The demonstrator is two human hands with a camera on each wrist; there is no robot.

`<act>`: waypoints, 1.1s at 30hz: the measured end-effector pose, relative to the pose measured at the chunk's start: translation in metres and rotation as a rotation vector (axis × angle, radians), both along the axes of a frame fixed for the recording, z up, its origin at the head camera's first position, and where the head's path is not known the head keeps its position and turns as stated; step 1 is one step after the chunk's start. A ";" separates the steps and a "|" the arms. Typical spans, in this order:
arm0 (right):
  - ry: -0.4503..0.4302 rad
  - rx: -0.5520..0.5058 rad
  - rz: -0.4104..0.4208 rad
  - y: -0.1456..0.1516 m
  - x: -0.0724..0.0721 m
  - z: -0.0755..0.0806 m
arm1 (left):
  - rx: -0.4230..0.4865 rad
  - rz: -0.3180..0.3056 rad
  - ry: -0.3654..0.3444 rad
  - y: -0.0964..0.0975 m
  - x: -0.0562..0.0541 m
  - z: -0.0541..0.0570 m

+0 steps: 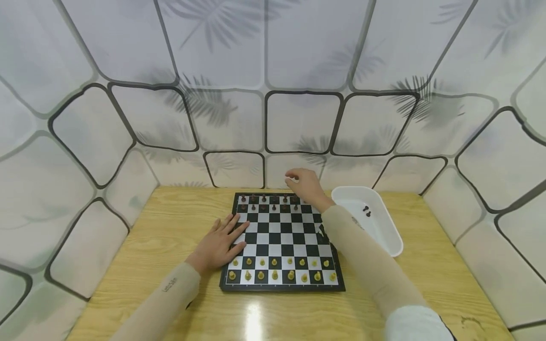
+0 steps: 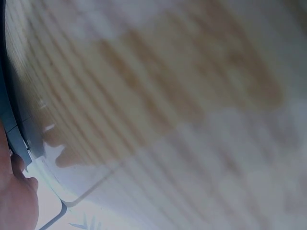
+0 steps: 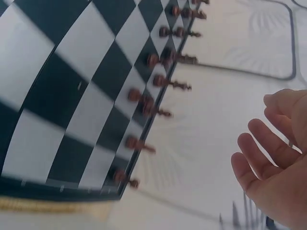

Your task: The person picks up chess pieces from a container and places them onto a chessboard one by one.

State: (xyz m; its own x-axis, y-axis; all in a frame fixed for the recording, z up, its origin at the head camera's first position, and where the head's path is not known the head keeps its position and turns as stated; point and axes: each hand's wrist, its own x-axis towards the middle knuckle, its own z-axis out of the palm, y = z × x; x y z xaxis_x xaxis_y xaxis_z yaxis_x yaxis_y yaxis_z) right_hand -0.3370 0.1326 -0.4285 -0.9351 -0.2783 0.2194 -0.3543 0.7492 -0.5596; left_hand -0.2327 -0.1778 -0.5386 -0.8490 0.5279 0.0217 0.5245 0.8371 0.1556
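Observation:
A black-and-white chessboard (image 1: 275,232) lies on the table. Yellow chess pieces (image 1: 275,274) fill its two near rows, and dark reddish-brown pieces (image 1: 274,207) stand along the two far rows. My left hand (image 1: 217,244) rests with spread fingers on the board's left side; only part of this hand (image 2: 19,196) shows in the left wrist view. My right hand (image 1: 308,187) hovers over the far right corner, fingers loosely bent, with no piece visible in them. In the right wrist view that hand (image 3: 278,153) is beside the far row of brown pieces (image 3: 139,143).
To the right of the board is a white tray (image 1: 390,234) with a few dark pieces (image 1: 367,211) inside. The right forearm passes between board and tray, over the board's right edge. A patterned curtain (image 1: 298,123) hangs behind and beside the wooden table (image 1: 170,213).

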 end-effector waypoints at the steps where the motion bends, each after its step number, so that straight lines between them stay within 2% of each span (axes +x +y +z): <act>1: 0.005 -0.005 -0.006 0.006 0.002 0.001 | -0.005 0.002 0.000 0.000 0.000 0.000; 8: 0.065 -0.031 -0.054 0.049 0.010 -0.004 | 0.000 0.002 0.001 -0.001 -0.001 -0.001; 15: 0.063 -0.055 -0.150 0.095 0.021 -0.018 | -0.002 0.001 -0.006 0.000 -0.001 -0.001; 25: 0.119 -0.041 -0.246 0.153 0.044 -0.032 | 0.002 -0.005 -0.003 0.000 -0.001 0.000; 33: 0.060 0.018 -0.308 0.176 0.058 -0.041 | -0.006 -0.007 -0.004 0.001 -0.002 -0.001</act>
State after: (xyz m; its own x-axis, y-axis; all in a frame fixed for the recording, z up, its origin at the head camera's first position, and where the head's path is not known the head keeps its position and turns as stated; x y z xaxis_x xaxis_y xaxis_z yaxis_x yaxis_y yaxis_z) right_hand -0.2794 0.3083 -0.4692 -0.9615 0.0117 0.2746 -0.1411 0.8363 -0.5298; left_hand -0.2346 -0.1772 -0.5393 -0.8453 0.5341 0.0154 0.5299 0.8343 0.1523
